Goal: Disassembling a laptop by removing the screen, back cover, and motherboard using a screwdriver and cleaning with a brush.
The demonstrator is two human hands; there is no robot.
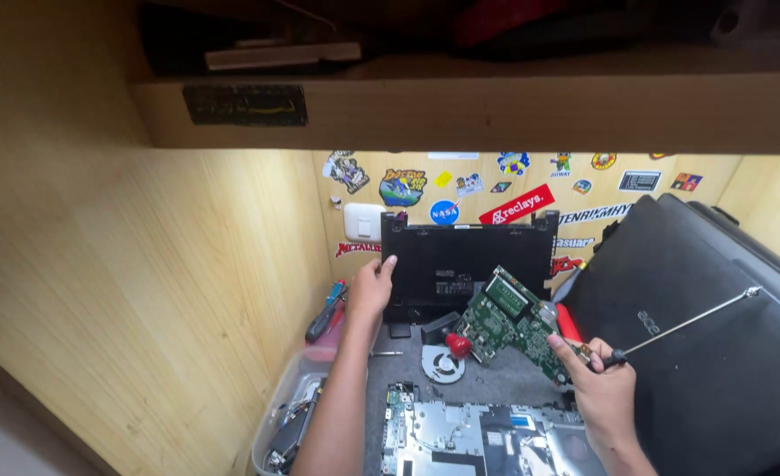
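Green circuit board [515, 328] is held up above the desk [496, 383] in the right hand [603, 395], whose grip is clenched on the board's lower edge together with a long thin screwdriver [685, 324] pointing up to the right. The left hand [371, 289] rests with fingers loosely spread against the left edge of a black laptop cover [460, 269] propped upright against the stickered wall [584, 189], nothing clasped. An opened laptop chassis [460, 436] lies below, near a round fan [443, 363] and a clear plastic tub [289, 414] at the left.
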